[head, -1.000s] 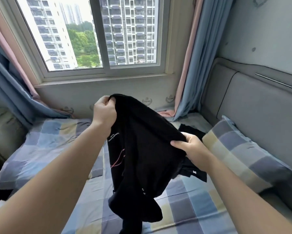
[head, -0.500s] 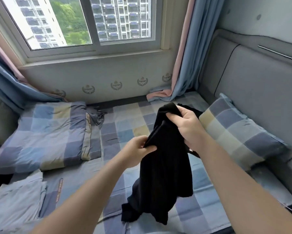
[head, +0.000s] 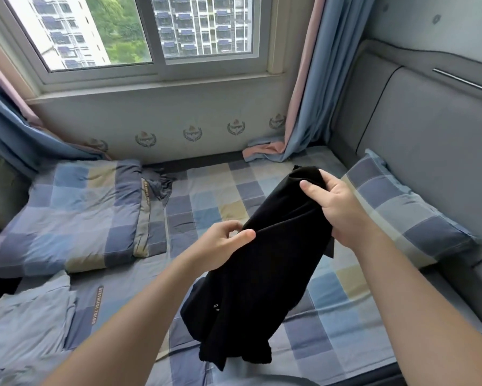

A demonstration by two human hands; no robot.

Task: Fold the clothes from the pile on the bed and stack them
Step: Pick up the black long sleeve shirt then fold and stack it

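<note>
A small bedroom: a window (head: 150, 32) above the far edge of the bed (head: 220, 199), blue-and-pink curtains (head: 303, 93) at its sides, and a padded grey headboard (head: 429, 135) along the right edge. The bed's checked sheet carries a folded quilt (head: 75, 215) at the far-left corner and a matching pillow (head: 401, 215) against the right edge. A flat, folded grey garment (head: 25, 327) lies at the near-left corner, probably the start of the stack. A crumpled dark cloth (head: 159, 185) lies just beside the quilt; what it is cannot be told.

The black garment (head: 262, 274) hangs over the middle of the bed, bunched and not yet spread. Its long axis slants from high at the far right down toward the near edge, where the loose end droops at or just above the sheet. The right hand (head: 340, 210) grips the upper end, fingers curled round a gather of cloth. The left hand (head: 220, 243), lower and nearer, pinches a fold at the garment's left side between thumb and fingers. Most of the cloth thus hangs below both grips. I judge the next move calls for drawing the hands apart to open it.
</note>
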